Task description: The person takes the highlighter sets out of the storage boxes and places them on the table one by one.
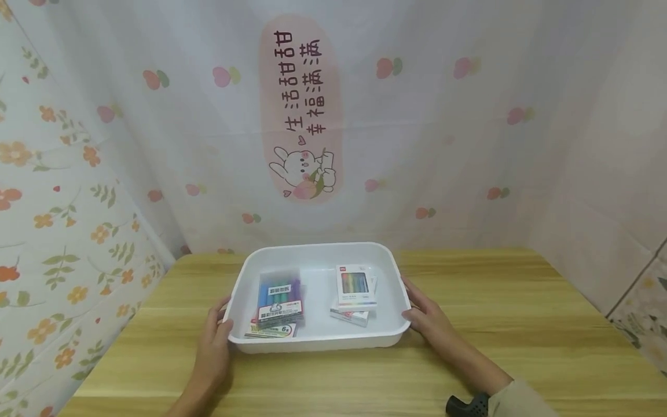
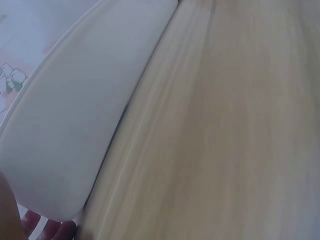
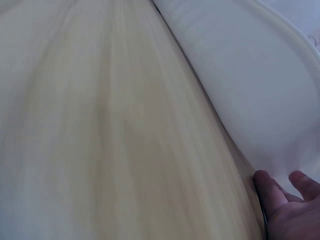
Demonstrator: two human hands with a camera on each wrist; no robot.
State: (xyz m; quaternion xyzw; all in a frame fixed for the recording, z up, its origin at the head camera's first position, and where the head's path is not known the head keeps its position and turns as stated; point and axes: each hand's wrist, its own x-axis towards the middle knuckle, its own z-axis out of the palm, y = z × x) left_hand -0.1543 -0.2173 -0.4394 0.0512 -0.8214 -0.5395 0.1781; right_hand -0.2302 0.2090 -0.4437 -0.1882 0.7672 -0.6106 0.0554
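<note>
A white plastic tray point(image 1: 323, 346) sits on the wooden table, with both hands at its short sides. My left hand point(image 1: 212, 347) grips the left end, thumb at the rim; in the left wrist view its fingers point(image 2: 59, 231) reach under the tray's rounded corner. At the right end, my right hand point(image 1: 431, 324) holds the side, and the right wrist view has its fingers point(image 3: 272, 192) against the outer wall. Inside, a clear pack of coloured pens point(image 1: 280, 298) lies over a flat box point(image 1: 283, 330) marked 6. Opposite it, a white box with a rainbow window point(image 1: 356, 288) overlaps another small box point(image 1: 350, 317).
Wood-grain table point(image 1: 484, 301) surface extends on both sides of the tray. Behind it hangs a printed curtain point(image 1: 417, 145), with a floral one point(image 1: 68, 231) on the left. A black object point(image 1: 466, 406) shows beside the right sleeve point(image 1: 521, 399).
</note>
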